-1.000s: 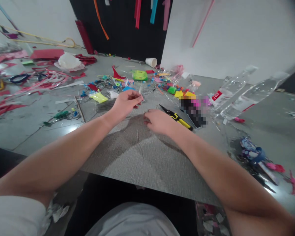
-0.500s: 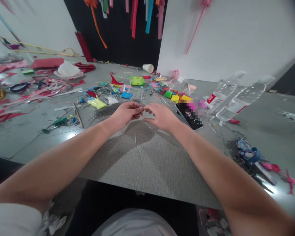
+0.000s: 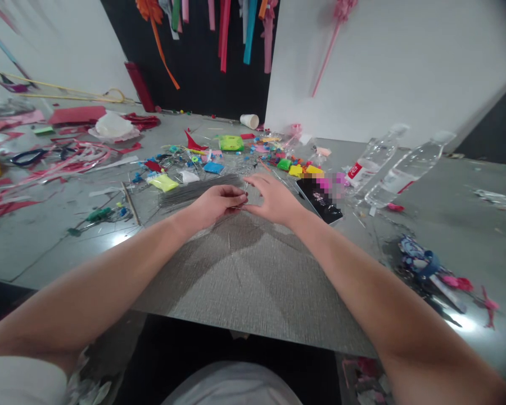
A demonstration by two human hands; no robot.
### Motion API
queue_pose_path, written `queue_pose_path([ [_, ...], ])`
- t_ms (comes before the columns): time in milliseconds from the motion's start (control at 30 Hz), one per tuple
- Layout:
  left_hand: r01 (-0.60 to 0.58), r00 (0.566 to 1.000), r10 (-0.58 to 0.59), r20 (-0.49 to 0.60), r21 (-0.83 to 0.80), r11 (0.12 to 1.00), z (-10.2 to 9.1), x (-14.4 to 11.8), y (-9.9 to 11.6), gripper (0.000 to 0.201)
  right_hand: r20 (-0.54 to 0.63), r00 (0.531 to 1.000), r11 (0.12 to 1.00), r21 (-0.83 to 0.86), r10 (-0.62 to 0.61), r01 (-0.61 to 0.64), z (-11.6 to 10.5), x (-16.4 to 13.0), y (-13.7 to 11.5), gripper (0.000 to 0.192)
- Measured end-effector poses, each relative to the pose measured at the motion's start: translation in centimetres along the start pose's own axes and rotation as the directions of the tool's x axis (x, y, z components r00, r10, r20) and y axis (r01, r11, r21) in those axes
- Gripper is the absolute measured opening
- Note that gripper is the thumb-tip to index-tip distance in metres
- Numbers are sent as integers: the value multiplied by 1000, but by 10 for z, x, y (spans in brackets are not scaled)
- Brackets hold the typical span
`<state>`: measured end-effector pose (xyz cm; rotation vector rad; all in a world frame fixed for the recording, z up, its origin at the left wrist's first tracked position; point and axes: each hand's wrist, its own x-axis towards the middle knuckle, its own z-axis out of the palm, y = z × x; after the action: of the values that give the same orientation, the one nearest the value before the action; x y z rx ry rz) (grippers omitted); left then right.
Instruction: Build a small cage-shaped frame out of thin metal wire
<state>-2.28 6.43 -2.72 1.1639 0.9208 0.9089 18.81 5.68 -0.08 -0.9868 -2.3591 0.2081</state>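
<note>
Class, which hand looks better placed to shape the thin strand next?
Probably the right hand: it arches open beside the thin strand, while the left hand seems occupied pinching it.

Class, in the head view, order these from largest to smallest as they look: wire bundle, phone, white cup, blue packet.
1. Wire bundle
2. Phone
3. White cup and blue packet: too alike to rank

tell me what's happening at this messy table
A person is working with both hands at a cluttered table. The left hand pinches what looks like a thin strand. The right hand is close by, thumb and fingers spread; whether it touches the strand is unclear. A bundle of grey strands lies just beyond the left hand, and two clear bottles stand off to the right.
</note>
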Motion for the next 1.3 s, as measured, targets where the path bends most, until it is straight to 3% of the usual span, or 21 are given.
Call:
queue_pose_path([
  [133, 50, 998, -50, 26, -19, 999, 1, -2, 2, 25, -28, 1000, 995, 102, 14, -11, -2, 1, 3, 65],
  [200, 47, 998, -46, 38, -26, 999, 2, -2, 2, 23, -20, 999, 972, 232, 41, -35, -3, 3, 2, 63],
  [267, 11, 999, -11, 45, 6, 1000, 4, -3, 3, 22, -31, 989, 904, 410, 146, -120, -3, 5, 1, 51],
  [367, -51, 997, 44, 69, 109, 993, 9, -5, 3, 23, -62, 909, 743, 600, 413, -297, -1, 9, -3, 34],
  [433, -78, 994, 64, 86, 178, 981, 13, -8, 3, 26, -66, 858, 708, 599, 509, -373, 1, 10, -7, 32],
  [567, -162, 986, 144, 84, 291, 943, 18, -11, 3, 30, -109, 845, 795, 420, 523, -437, 3, 10, -17, 21],
  [667, -178, 984, 163, 72, 307, 935, 18, -12, 3, 31, -112, 840, 797, 401, 532, -451, 4, 10, -20, 16],
  [833, -79, 994, 66, 87, 160, 984, 13, -12, 1, 30, -12, 861, 701, 586, 508, -406, 6, 11, -11, 16],
  [1033, -60, 995, 48, 88, 140, 988, 13, -11, -1, 27, 179, 828, 466, 754, 531, -462, 2, 10, -11, 20],
  [1133, -64, 992, 42, 118, 192, 979, 13, -10, 0, 23, 172, 821, 473, 745, 544, -470, -2, 10, -12, 21],
  [1300, -74, 987, 14, 159, 374, 925, 11, -7, -1, 18, 56, 805, 498, 760, 590, -418, -11, 13, -6, 26],
])
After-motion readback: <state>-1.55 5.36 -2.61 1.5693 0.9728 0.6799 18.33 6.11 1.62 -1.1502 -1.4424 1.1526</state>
